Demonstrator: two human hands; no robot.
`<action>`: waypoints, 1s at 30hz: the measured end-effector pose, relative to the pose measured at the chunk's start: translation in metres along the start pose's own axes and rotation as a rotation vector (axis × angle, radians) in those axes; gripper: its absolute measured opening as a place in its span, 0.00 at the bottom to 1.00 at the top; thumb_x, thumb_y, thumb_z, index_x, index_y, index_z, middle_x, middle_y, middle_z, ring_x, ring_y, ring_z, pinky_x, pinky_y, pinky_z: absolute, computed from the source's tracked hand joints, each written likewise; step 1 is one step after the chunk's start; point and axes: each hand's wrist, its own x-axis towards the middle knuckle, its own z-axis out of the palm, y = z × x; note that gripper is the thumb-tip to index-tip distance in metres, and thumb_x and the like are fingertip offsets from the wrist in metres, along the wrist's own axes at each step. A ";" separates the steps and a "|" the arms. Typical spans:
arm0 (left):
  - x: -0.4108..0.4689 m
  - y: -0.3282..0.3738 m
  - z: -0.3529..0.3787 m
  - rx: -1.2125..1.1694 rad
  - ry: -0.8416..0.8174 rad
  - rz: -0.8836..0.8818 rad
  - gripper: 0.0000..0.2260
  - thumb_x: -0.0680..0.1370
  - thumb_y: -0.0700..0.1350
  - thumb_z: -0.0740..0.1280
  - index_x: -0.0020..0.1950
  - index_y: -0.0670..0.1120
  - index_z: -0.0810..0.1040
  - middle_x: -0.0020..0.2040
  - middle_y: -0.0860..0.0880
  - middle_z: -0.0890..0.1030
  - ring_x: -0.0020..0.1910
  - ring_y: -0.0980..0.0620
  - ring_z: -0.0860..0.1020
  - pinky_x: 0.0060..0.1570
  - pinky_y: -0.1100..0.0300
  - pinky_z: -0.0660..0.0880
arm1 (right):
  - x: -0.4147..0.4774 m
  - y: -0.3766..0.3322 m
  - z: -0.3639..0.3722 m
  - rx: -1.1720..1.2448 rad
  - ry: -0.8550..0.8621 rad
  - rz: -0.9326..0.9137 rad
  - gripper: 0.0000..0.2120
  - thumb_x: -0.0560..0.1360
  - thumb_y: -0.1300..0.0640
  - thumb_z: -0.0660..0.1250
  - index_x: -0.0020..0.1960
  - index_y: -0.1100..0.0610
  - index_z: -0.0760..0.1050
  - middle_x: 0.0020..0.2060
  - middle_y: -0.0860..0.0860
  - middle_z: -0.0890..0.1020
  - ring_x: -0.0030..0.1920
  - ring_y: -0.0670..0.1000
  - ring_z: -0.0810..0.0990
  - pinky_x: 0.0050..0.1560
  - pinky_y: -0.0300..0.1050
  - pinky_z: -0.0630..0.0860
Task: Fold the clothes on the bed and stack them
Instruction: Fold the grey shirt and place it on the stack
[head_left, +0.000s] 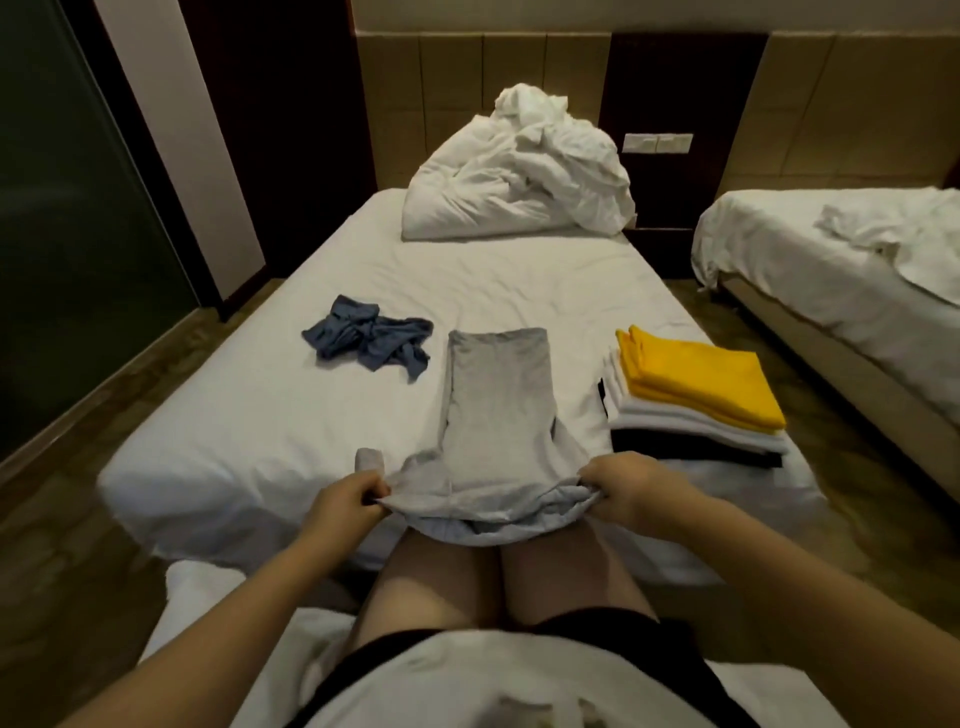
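both hands pinch the near hem of the grey garment — left hand and right hand at opposite corners. its long axis runs straight away from them, the folded stack just right of it; the crumpled blue garment — probably unfolded — lies left.

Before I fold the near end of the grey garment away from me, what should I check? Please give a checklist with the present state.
1. The left hand grips the near edge of the grey garment: ok.
2. The right hand grips the same edge: ok.
3. Its far part lies flat on the bed: ok.
4. The grey flap beside the left hand is tucked in: not ok.
5. The blue garment lies apart from the fold path: ok.
6. The stack under the yellow garment is tidy: ok.
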 end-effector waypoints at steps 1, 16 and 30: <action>-0.006 -0.005 0.005 0.005 -0.019 -0.010 0.13 0.72 0.37 0.71 0.33 0.51 0.71 0.41 0.48 0.80 0.44 0.52 0.76 0.39 0.65 0.66 | -0.007 -0.002 0.008 -0.004 0.016 -0.026 0.16 0.74 0.46 0.58 0.52 0.55 0.76 0.52 0.54 0.79 0.53 0.55 0.76 0.44 0.43 0.64; -0.033 -0.011 0.040 -0.067 -0.005 -0.103 0.11 0.77 0.41 0.63 0.58 0.46 0.80 0.55 0.46 0.81 0.55 0.46 0.78 0.52 0.57 0.72 | -0.038 -0.034 0.051 0.089 0.152 -0.175 0.21 0.74 0.40 0.57 0.60 0.49 0.75 0.54 0.48 0.78 0.53 0.51 0.76 0.52 0.45 0.72; -0.027 0.017 0.045 -1.026 0.052 -0.569 0.04 0.75 0.41 0.67 0.46 0.41 0.79 0.43 0.41 0.81 0.41 0.45 0.79 0.39 0.57 0.77 | -0.045 -0.063 0.054 0.247 0.126 -0.211 0.09 0.74 0.56 0.64 0.53 0.52 0.79 0.49 0.49 0.79 0.48 0.50 0.77 0.44 0.43 0.71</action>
